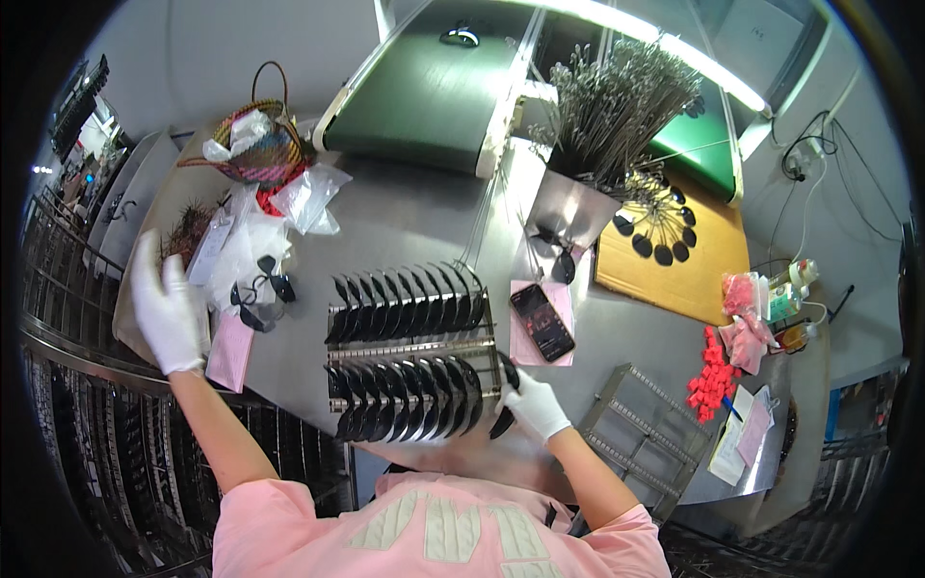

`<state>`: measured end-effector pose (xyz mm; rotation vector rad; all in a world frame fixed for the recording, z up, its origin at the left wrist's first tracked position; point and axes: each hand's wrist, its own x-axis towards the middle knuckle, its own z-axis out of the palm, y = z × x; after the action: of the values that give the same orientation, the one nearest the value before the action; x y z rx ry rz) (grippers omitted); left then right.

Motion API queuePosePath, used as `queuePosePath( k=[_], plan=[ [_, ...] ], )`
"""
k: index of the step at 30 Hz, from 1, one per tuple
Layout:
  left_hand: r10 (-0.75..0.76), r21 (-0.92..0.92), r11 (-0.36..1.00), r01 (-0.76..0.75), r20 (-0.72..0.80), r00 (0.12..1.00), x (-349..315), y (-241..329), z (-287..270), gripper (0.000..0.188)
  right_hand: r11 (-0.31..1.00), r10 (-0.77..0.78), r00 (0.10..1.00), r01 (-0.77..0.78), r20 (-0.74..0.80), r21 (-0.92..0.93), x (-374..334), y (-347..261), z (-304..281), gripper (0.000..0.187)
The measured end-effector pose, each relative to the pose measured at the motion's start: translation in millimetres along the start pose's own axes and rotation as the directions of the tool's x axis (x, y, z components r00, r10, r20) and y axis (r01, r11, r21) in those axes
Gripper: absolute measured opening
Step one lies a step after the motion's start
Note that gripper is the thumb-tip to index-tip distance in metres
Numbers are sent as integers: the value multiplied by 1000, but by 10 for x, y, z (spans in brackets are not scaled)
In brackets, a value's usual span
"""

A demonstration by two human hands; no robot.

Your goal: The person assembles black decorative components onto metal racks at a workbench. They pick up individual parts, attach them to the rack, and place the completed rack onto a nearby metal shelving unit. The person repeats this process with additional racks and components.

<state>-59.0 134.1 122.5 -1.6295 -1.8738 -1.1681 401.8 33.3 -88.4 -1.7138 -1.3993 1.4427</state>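
A metal rack (414, 350) on the table in front of me holds rows of dark, curved sunglass lenses (409, 313), standing upright side by side. At the rack's right end my right hand (537, 407), in a white glove, is closed on a dark lens (504, 421); the fingertips are partly hidden behind it. My left hand (166, 306), also gloved in white, is raised at the table's left edge with its fingers apart and nothing in it. Beside it are a pink paper slip (229, 352) and loose dark lens pieces (252, 318) near a clear plastic bag (246, 252).
Right of the rack lie a phone (541, 323) and an empty metal rack (641, 424). Red blocks (711, 376) sit farther right. A metal bin (570, 204) of thin wire rods, cardboard (665, 275) with round lenses, a woven basket (255, 154) and a green conveyor (424, 91) stand behind.
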Motion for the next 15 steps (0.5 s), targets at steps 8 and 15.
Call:
queuePosePath(
  k=[8,15],
  plan=[
    [436,-578,813,-67,530,728,-113,1737,1004,34,761,-98,984,170,147,-627,265,-62,175,62],
    [319,-667,727,167,542,778,397,2749,2092,70,669,-35,985,148,168,-729,330,13,223,70]
  ],
)
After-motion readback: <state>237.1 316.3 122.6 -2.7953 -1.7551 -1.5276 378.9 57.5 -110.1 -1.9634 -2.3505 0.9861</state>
